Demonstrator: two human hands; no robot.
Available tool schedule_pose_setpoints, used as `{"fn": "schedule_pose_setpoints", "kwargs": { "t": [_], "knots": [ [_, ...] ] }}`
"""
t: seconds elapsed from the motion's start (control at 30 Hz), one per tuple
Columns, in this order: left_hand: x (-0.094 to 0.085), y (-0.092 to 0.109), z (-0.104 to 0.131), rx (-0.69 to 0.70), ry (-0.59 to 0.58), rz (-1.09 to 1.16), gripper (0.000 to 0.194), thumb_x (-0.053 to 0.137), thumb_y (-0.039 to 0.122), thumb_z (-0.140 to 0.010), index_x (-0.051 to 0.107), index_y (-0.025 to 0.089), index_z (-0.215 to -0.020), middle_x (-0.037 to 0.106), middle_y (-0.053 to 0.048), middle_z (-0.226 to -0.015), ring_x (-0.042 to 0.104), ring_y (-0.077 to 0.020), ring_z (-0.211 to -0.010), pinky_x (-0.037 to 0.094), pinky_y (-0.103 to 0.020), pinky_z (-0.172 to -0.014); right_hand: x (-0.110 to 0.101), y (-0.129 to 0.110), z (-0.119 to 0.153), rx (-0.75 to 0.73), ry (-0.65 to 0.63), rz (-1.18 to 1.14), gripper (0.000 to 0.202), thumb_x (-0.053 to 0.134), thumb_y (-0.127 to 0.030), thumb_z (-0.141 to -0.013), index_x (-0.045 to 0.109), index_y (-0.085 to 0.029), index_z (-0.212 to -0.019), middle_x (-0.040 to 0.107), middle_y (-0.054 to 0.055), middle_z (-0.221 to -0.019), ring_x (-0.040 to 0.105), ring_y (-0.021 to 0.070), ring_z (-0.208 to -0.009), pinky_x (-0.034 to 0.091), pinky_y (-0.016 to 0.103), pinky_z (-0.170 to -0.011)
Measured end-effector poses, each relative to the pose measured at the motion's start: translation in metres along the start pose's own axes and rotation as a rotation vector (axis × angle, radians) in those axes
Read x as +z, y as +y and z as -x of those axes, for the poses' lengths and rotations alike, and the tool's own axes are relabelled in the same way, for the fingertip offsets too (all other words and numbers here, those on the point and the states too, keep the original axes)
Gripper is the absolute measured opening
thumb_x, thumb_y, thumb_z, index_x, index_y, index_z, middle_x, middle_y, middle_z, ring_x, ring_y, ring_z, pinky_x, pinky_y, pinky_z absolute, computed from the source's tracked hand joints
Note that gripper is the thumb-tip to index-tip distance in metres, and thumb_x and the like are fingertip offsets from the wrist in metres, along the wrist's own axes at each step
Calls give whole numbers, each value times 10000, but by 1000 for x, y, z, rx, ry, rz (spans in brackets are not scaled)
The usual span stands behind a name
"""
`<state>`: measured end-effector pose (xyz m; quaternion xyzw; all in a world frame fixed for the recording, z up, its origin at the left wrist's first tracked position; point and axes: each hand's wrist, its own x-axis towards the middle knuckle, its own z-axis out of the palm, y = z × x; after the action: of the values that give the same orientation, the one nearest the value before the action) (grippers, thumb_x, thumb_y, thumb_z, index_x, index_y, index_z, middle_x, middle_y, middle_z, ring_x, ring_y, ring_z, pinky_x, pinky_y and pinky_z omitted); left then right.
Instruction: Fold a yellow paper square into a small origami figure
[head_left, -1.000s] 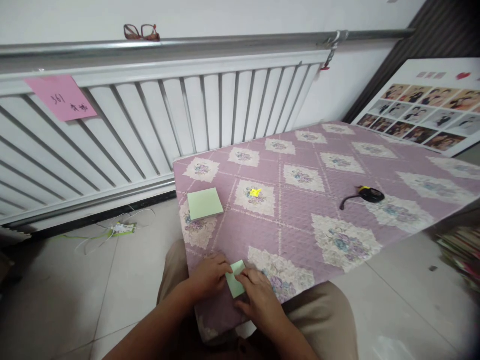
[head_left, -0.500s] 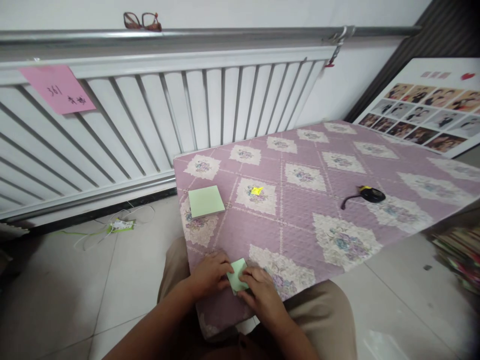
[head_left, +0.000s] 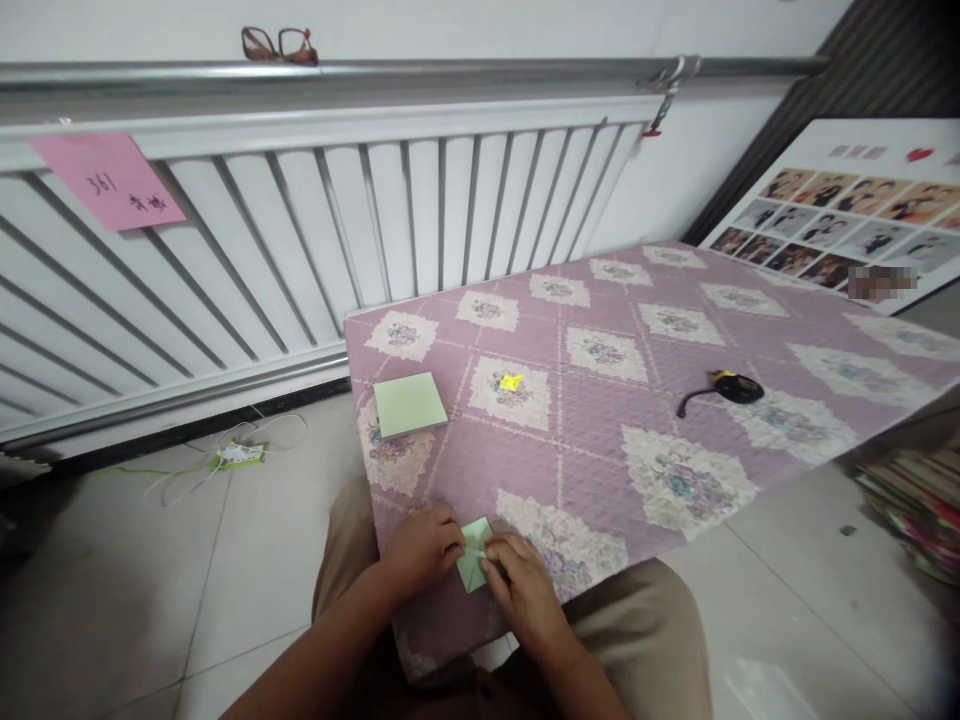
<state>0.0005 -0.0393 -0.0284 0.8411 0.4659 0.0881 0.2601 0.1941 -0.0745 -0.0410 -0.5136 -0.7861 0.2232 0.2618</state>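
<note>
A small folded piece of light green paper [head_left: 474, 570] lies at the near end of the table, with crease lines running across it. My left hand [head_left: 426, 545] pinches its left edge, fingers closed. On the opposite side my right hand [head_left: 523, 575] grips the paper's right edge between thumb and fingers. Beyond my hands, a stack of green paper squares [head_left: 411, 404] rests near the table's left edge. A small yellow folded paper piece [head_left: 511, 382] sits to the right of that stack.
The table wears a purple floral cloth [head_left: 525, 460]. A black object with a cord or strap [head_left: 739, 388] lies on its right part. Behind stands a white radiator [head_left: 420, 200] with a pink note [head_left: 109, 182]; glasses [head_left: 280, 46] rest on the pipe. A photo board [head_left: 847, 210] leans at the right.
The green paper's upper face now shows diagonal creases or flaps where it looked plain before. Both hands stay at its edges, with the right fingers shifted slightly outward.
</note>
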Motion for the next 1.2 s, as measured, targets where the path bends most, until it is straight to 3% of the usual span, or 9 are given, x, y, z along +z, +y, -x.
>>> {"fn": "schedule_pose_setpoints", "kwargs": {
  "t": [0.13,0.6,1.2],
  "knots": [
    [1,1,-1,-27,0,-14,106,538,220,-861,643,211,-853,603,-26,-957,527,-184,-920,399,-307,-811,2,9,6,7,9,84,72,612,-164,-785,599,-223,-825,611,39,-937,553,215,-894,419,350,-804],
    [-5,5,-7,-174,-48,-101,146,526,292,-876,624,188,-847,585,-43,-940,535,-196,-896,412,-306,-773,-5,8,6,154,75,305,189,576,-304,-853,567,-222,-683,581,23,-778,520,207,-774,352,337,-738],
    [-11,2,-22,-158,-191,-183,185,519,319,-873,629,171,-874,587,-70,-954,548,-225,-926,426,-331,-799,-6,5,-3,211,57,430,209,619,-316,-819,564,-225,-639,597,35,-758,530,217,-763,346,340,-704]
  ]
}}
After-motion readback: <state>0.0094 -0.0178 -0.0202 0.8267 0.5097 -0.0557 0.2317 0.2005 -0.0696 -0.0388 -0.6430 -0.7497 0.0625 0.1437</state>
